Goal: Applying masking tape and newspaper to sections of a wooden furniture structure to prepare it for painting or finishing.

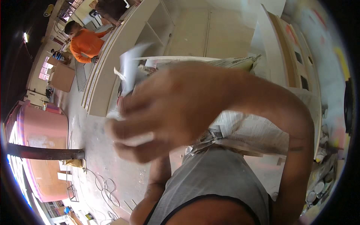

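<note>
My right hand (170,107) reaches across the view to the left, close to the camera and smeared by motion. Its fingers look bent and partly spaced, but whether they grip anything does not show. Beside the fingertips, a blurred white strip (130,65) stands up, perhaps paper or tape; what holds it cannot be made out. Behind my right hand, my left hand is hidden; only the left forearm (159,172) shows below. Newspaper sheets (258,127) lie in front of my body, with another printed sheet (238,62) beyond my right wrist.
A long pale cabinet frame (123,48) runs along the left, and a pale panel with cutouts (281,48) stands at right. A person in orange (86,45) works beyond the frame, near another person (110,11). Coiled cable (107,187) lies on the floor; cans (318,187) crowd the right.
</note>
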The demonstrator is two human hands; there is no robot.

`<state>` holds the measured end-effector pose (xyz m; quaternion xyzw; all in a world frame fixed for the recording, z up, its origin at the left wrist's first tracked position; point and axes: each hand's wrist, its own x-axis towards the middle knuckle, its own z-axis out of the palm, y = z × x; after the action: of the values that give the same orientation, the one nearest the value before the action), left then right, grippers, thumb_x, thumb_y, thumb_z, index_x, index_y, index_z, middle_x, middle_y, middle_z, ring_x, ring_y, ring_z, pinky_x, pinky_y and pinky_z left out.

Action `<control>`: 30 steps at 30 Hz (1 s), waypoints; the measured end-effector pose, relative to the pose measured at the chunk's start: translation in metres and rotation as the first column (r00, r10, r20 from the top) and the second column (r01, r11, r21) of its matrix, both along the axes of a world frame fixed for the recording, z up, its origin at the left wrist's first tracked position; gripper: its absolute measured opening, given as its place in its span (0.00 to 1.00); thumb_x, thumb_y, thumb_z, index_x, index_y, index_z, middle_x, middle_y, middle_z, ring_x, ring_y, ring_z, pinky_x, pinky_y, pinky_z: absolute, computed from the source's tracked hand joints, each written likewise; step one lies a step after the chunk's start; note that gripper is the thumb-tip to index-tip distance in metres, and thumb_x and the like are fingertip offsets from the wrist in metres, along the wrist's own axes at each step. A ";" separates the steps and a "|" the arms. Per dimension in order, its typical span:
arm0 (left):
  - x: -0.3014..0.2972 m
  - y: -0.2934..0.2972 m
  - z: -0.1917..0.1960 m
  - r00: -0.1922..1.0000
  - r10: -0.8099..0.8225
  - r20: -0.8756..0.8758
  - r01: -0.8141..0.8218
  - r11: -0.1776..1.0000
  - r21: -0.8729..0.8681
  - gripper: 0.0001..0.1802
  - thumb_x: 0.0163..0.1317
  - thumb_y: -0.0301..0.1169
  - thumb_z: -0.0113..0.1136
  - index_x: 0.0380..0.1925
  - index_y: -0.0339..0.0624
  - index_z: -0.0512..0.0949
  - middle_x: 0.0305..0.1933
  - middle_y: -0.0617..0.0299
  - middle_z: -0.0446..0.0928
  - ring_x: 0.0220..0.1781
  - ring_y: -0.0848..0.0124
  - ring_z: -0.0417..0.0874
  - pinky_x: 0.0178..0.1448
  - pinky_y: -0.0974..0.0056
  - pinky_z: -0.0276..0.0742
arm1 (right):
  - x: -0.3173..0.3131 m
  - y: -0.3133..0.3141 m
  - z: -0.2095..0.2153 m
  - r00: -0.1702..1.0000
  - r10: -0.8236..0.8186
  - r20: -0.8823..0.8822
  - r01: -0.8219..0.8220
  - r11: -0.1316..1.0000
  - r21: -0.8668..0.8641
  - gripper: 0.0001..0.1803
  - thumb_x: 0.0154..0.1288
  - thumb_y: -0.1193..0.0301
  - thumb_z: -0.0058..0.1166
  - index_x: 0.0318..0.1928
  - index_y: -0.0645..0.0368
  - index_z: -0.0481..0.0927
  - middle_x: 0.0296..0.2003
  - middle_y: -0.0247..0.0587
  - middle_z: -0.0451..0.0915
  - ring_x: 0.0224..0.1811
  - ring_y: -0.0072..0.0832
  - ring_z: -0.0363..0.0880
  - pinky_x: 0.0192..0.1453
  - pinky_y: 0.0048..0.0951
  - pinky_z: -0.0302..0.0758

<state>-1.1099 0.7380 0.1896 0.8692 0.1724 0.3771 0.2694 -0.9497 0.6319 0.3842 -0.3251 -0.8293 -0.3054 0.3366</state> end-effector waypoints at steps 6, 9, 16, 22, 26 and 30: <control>-0.014 -0.011 -0.025 0.882 0.276 0.381 -0.024 0.835 -0.550 0.19 0.78 0.29 0.54 0.61 0.27 0.75 0.61 0.49 0.80 0.58 0.62 0.82 0.64 0.58 0.77 | 0.088 0.058 -0.090 0.851 -0.419 -0.315 0.197 0.812 -0.549 0.33 0.71 0.59 0.64 0.71 0.55 0.69 0.68 0.50 0.71 0.67 0.47 0.76 0.71 0.43 0.75; -0.014 -0.016 -0.033 0.760 0.414 0.500 0.018 0.756 -0.654 0.25 0.76 0.34 0.55 0.65 0.27 0.71 0.65 0.50 0.75 0.61 0.60 0.80 0.68 0.57 0.74 | 0.100 0.053 -0.136 0.768 -0.590 -0.250 0.034 0.427 -0.904 0.42 0.67 0.49 0.66 0.71 0.64 0.67 0.69 0.62 0.71 0.68 0.51 0.76 0.71 0.43 0.73; -0.010 -0.019 -0.051 0.529 0.600 0.600 -0.060 0.732 -0.678 0.31 0.74 0.42 0.56 0.64 0.25 0.71 0.66 0.48 0.74 0.60 0.62 0.80 0.66 0.59 0.76 | 0.124 0.020 -0.128 0.864 -0.493 -0.103 0.105 0.376 -0.921 0.28 0.66 0.53 0.67 0.50 0.66 0.77 0.43 0.58 0.84 0.46 0.52 0.84 0.51 0.47 0.77; -0.025 -0.012 -0.076 0.414 0.788 0.457 -0.014 0.507 -0.862 0.36 0.72 0.51 0.58 0.63 0.28 0.71 0.61 0.50 0.77 0.53 0.65 0.82 0.58 0.61 0.80 | 0.159 -0.036 -0.114 0.775 -0.630 0.046 0.180 0.149 -0.972 0.23 0.67 0.59 0.67 0.48 0.65 0.77 0.38 0.58 0.83 0.43 0.54 0.83 0.47 0.47 0.76; -0.006 -0.020 -0.062 0.332 0.782 0.528 -0.031 0.568 -0.822 0.37 0.70 0.53 0.60 0.65 0.32 0.71 0.60 0.52 0.78 0.56 0.63 0.83 0.60 0.59 0.80 | 0.163 -0.065 -0.141 0.657 -0.691 0.302 0.436 0.021 -0.900 0.19 0.68 0.64 0.65 0.50 0.64 0.78 0.39 0.57 0.83 0.43 0.51 0.85 0.49 0.49 0.79; -0.007 -0.017 -0.071 0.342 0.760 0.553 0.044 0.575 -0.817 0.37 0.70 0.53 0.61 0.66 0.32 0.71 0.63 0.52 0.76 0.58 0.62 0.82 0.63 0.57 0.80 | 0.144 -0.079 -0.151 0.422 -0.702 0.574 0.747 -0.089 -0.658 0.19 0.68 0.64 0.63 0.54 0.61 0.79 0.44 0.53 0.84 0.46 0.49 0.85 0.54 0.48 0.80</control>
<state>-1.1167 0.7209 0.1183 0.2844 0.3471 0.7214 0.5275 -0.8056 0.5528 0.2335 -0.8283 -0.5467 0.0255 -0.1202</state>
